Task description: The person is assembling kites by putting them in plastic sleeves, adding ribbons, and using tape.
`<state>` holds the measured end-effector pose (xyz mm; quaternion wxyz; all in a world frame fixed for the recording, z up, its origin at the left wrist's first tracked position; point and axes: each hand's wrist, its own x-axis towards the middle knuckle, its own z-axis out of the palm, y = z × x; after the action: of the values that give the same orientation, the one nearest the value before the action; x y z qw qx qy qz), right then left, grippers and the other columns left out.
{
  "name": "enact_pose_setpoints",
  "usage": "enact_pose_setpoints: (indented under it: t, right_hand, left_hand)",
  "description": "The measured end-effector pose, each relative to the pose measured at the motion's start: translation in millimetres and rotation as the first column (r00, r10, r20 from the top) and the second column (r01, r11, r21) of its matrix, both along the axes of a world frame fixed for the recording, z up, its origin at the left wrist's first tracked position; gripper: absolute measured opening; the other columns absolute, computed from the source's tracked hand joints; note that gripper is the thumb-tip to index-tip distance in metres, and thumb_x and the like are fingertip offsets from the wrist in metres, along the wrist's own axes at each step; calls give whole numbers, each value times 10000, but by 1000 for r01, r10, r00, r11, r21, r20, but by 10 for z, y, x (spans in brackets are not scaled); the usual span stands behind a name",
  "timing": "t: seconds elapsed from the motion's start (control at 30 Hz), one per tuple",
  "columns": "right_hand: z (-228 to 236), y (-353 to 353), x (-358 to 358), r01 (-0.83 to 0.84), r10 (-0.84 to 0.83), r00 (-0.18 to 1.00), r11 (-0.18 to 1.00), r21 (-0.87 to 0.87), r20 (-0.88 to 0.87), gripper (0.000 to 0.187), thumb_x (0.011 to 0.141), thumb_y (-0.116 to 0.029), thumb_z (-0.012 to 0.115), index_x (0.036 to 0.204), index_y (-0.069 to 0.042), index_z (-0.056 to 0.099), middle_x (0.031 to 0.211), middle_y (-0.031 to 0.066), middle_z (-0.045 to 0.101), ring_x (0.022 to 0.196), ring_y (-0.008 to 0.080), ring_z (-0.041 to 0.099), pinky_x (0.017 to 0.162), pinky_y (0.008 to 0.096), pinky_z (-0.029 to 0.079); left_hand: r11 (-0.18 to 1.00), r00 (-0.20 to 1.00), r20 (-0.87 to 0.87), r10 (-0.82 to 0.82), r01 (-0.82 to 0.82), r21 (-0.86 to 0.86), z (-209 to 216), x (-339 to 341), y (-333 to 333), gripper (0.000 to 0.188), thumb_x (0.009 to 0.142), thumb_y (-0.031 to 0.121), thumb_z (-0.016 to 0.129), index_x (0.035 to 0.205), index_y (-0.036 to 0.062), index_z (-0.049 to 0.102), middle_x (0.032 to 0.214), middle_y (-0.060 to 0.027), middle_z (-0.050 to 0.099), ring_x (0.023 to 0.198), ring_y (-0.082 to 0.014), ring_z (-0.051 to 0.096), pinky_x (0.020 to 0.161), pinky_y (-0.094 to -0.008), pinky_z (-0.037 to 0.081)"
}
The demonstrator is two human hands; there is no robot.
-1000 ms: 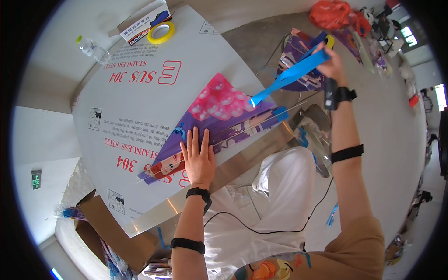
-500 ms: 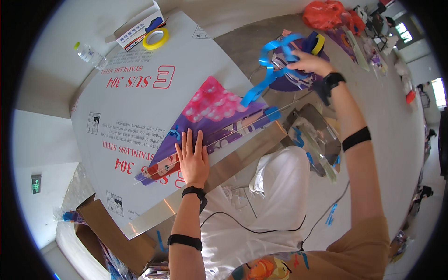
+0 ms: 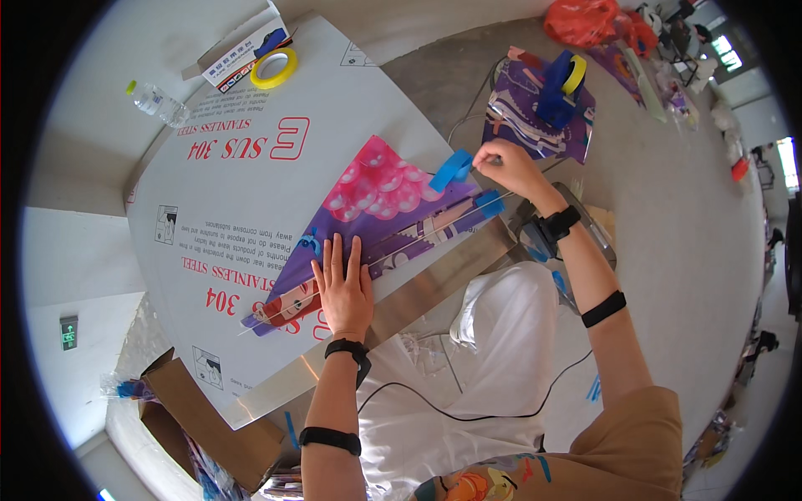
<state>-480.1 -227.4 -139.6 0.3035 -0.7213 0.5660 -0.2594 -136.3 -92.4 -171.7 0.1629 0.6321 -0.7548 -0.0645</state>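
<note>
Purple printed sheet [image 3: 355, 237] lies under the left hand [image 3: 347, 294], palm down, fingers extended, gripping nothing. Blue tape strip [image 3: 451, 170] meets its corner beside the right hand [image 3: 512, 169]; fingers nearly pinched, can't tell if they've got tape. I'd press firmly left, lay tape crease-free. Tabletop [image 3: 368, 108] edge passes under the right hand; more room left of the left.

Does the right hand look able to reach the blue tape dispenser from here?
Probably yes: the dispenser lies beyond the right hand, nothing visible blocking the way, though that hand is by the blue strip.
</note>
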Motion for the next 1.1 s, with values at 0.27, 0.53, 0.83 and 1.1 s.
enact_pose_setpoints:
  t: [0.27,0.53,0.83,1.1]
  right_hand:
    - [-245,-276,62,54,-105,993,775,629,44,387,897,-407,658,1043,-50,678,838,8,654,784,106,612,705,223,460]
    - [-328,-495,165,-113,-519,528,742,661,672,567,915,-218,592,1425,-127,361,1103,19,609,962,152,598,806,339,460]
    - [-313,-532,-82,249,-312,906,939,237,285,219,863,-30,511,969,-62,700,946,57,662,863,214,637,724,364,489]
    - [-180,-491,-57,97,-388,658,894,-438,-645,141,817,-137,594,891,-61,686,944,151,632,911,332,610,778,435,487]
  left_hand:
    - [1000,1000,-16,2,-2,5,7,-6,0,462,959,206,484,1420,181,456,1493,-105,372,1405,-295,302,1157,-523,204]
    - [1000,1000,-10,4,-4,14,24,-9,-6,457,958,199,488,1413,178,465,1488,-106,379,1401,-297,311,1153,-523,214]
    - [1000,1000,-15,0,0,2,26,-4,-1,458,953,195,494,1410,172,469,1484,-112,385,1395,-303,320,1152,-520,216]
    - [1000,1000,-11,-2,2,-2,22,0,-6,465,950,192,499,1414,171,466,1485,-116,384,1396,-307,318,1155,-515,212]
